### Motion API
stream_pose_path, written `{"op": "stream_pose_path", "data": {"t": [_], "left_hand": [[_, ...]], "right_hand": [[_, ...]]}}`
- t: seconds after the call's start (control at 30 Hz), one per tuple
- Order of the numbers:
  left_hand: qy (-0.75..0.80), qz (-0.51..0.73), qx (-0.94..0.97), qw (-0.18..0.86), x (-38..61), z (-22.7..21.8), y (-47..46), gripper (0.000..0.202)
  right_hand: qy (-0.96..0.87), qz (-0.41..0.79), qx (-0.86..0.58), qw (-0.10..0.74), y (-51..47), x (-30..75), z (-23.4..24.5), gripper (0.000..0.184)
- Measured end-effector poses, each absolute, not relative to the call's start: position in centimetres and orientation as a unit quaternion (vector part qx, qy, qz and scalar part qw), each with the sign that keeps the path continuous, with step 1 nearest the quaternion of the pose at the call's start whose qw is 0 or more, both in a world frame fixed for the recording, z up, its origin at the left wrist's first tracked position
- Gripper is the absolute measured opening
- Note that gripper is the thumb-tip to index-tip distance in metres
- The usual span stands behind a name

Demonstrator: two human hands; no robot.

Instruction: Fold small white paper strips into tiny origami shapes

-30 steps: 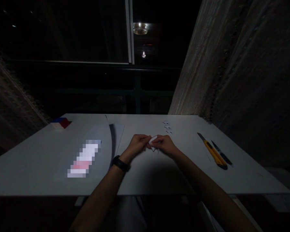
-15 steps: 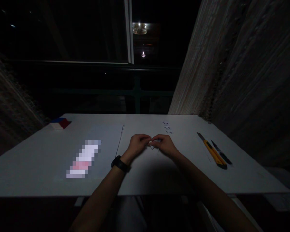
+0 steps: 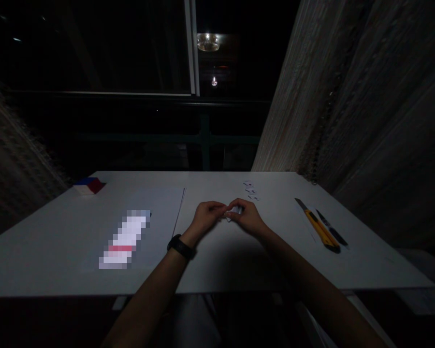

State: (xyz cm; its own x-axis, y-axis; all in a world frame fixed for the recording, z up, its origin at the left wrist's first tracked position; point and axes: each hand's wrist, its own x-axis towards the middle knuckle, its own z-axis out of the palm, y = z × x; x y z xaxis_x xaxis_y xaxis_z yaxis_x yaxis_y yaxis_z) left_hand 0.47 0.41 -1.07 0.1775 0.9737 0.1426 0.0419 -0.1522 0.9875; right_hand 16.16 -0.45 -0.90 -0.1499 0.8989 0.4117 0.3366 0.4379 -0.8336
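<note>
My left hand (image 3: 208, 214) and my right hand (image 3: 245, 214) meet over the middle of the white table, fingertips together. Both are closed in a pinch on a small piece of white paper (image 3: 228, 218), mostly covered by the fingers. A dark band (image 3: 181, 246) circles my left wrist. Just beyond my right hand lie several small white pieces with dark marks (image 3: 252, 191), set in a slanting row. Their exact kind is too small to tell.
To the right lie a yellow utility knife (image 3: 319, 227) and a dark pen (image 3: 332, 227). On the left, a lit, pixelated phone (image 3: 125, 239) rests on white paper sheets (image 3: 164, 208). A red, blue and white cube (image 3: 89, 186) sits at the table's (image 3: 47, 232) far left.
My right hand's fingers have shifted slightly, with the index finger arched higher. My left hand stays nearly still. The view has moved very slightly.
</note>
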Motion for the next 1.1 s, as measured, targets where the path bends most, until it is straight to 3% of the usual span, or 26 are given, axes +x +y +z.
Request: {"op": "stream_pose_path", "data": {"t": [0.37, 0.77, 1.1], "left_hand": [[0.448, 0.507, 0.515, 0.526, 0.53, -0.82, 0.09, 0.026], [0.456, 0.502, 0.581, 0.450, 0.47, -1.14, 0.61, 0.025], [0.443, 0.536, 0.529, 0.486, 0.79, -0.41, -0.03, 0.029]], "right_hand": [[-0.698, 0.310, -0.423, 0.487, -0.53, 15.89, -1.12, 0.030], [-0.681, 0.288, -0.445, 0.505, -0.28, 15.63, -1.50, 0.030], [-0.642, 0.328, -0.443, 0.533, -0.61, 15.16, -1.10, 0.027]]}}
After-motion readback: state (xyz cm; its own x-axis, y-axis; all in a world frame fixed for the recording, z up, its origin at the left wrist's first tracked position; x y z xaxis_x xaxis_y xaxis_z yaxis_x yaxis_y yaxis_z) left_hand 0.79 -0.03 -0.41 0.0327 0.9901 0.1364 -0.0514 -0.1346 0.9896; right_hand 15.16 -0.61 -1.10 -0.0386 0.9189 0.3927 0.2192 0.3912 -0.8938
